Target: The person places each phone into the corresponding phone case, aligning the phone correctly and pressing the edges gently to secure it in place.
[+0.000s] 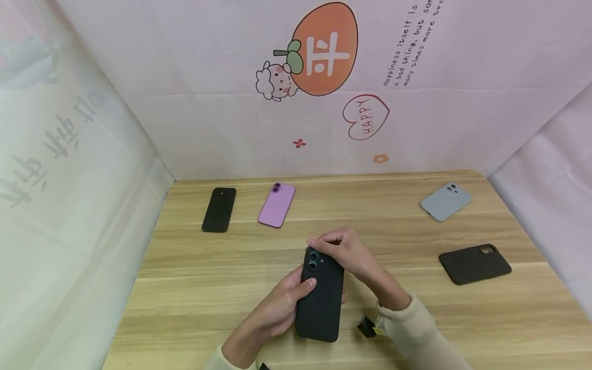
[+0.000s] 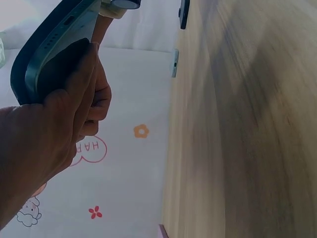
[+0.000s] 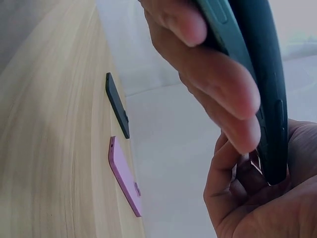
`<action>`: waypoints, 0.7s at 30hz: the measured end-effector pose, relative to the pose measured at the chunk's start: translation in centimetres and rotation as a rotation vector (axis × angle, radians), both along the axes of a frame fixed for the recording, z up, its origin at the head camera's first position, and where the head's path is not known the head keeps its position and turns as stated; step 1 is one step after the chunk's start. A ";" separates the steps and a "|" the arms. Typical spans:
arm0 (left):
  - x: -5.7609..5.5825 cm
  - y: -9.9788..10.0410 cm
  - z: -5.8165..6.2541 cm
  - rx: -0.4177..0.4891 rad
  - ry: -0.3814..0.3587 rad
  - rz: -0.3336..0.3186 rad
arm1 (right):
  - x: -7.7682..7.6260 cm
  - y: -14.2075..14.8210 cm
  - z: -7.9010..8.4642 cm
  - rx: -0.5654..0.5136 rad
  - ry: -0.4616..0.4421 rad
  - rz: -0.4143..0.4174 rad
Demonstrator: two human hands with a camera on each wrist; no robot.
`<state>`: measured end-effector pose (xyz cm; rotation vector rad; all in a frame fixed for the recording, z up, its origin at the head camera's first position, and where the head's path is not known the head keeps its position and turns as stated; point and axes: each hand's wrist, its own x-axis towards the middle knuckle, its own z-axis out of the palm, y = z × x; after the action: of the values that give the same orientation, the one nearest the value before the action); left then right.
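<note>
Over the front middle of the table, a black phone case sits on the back of a teal phone. Camera lenses show through its cutout near the top. My left hand grips phone and case from the left, thumb on the case's back and fingers around the far side. At the top edge, my right hand pinches the case's upper corner between thumb and fingers. From the right wrist, a dark gap runs between the phone's side and the case. The phone's lower edge with its port shows in the left wrist view.
A black phone and a purple phone lie at the back left. A pale blue-grey phone lies back right, with another black phone case in front of it. White printed cloth hangs behind the wooden table.
</note>
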<state>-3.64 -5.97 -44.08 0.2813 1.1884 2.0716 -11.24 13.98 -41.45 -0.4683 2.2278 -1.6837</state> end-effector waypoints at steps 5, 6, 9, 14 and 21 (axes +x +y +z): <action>0.0 0.1 0.0 -0.001 -0.007 0.004 | 0.1 0.0 0.0 -0.010 0.005 0.002; 0.0 0.1 -0.1 -0.002 -0.008 0.006 | 0.1 0.0 -0.1 -0.011 0.005 0.001; 0.0 0.2 -0.1 -0.002 -0.006 0.006 | 0.2 0.0 -0.2 -0.014 0.009 0.001; 0.0 0.3 -0.3 0.005 0.000 0.002 | 0.1 0.1 -0.4 -0.010 0.017 0.007; 0.0 0.4 -0.4 0.022 -0.011 -0.008 | 0.1 0.1 -0.6 -0.001 0.004 0.000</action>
<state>-3.63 -5.58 -44.49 0.2839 1.1567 2.0777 -11.14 14.07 -42.06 -0.4714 2.2299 -1.6853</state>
